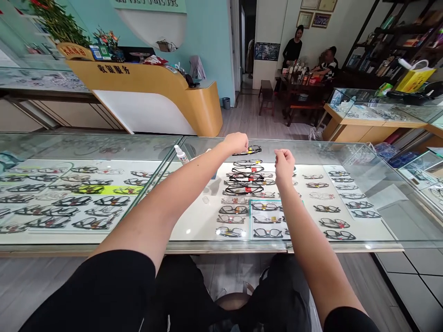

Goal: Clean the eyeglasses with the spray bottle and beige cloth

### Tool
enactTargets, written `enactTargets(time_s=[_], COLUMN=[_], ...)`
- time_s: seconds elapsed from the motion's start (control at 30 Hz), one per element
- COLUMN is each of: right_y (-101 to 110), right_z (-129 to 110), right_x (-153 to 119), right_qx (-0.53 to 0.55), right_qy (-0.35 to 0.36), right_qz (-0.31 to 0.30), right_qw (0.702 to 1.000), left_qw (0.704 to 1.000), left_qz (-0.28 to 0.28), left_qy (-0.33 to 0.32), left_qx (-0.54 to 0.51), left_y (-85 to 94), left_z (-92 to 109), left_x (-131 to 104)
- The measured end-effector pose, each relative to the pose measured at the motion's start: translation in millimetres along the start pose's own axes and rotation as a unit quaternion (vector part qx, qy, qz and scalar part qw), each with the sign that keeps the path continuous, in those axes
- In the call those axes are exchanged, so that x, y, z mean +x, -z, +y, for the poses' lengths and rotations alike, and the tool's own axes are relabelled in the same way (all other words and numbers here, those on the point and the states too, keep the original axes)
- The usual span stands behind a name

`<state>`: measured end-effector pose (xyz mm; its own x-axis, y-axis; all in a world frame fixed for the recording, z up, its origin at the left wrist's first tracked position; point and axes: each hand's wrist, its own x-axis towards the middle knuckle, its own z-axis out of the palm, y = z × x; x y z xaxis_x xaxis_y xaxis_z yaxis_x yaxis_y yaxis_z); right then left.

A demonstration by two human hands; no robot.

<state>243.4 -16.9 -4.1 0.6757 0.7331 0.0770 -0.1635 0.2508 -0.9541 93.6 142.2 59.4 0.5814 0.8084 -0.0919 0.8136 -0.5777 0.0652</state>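
Glasses (255, 149) partly behind left hand (236, 142), sign (150, 8) cut off

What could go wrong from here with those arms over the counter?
The black glasses at the left fingers might slip over the far edge of the glass counter. The left forearm, if lowered, might knock the white bottle that appears beside it. The right hand might brush the nearby column of frames.

- Bright, even light is filling the room.
- Small white glare spots are dotting the glass counter (194, 219) near its front edge.
- Shelves (398, 31) are sitting dim.
- Wide lens is tilting lines at edges.
- Eyeglasses (246, 177) are looking slightly soft.
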Motion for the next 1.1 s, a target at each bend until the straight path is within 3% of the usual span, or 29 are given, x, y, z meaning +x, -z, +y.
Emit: enactTargets(time_s=[0.27,0.77,1.1], right_y=[-4,-6,-2], right_z=[-4,-6,-3], right_x=[-6,-11,-8], right_qx=[0.006,-0.016,-0.017], right_qy=[-0.021,-0.03,-0.031], right_qz=[-0.008,-0.029,-0.042], right_qw=[1.0,0.999,0.998], left_qw=[0.999,0.996,0.997], left_qz=[-0.034,-0.031,-0.009], left_qy=[-0.011,-0.022,0.021], left_qx=[0.034,0.081,0.068], left_y=[-28.1,-31.4,-34.9], left_z=[6,10,-4], left_x=[14,31,51])
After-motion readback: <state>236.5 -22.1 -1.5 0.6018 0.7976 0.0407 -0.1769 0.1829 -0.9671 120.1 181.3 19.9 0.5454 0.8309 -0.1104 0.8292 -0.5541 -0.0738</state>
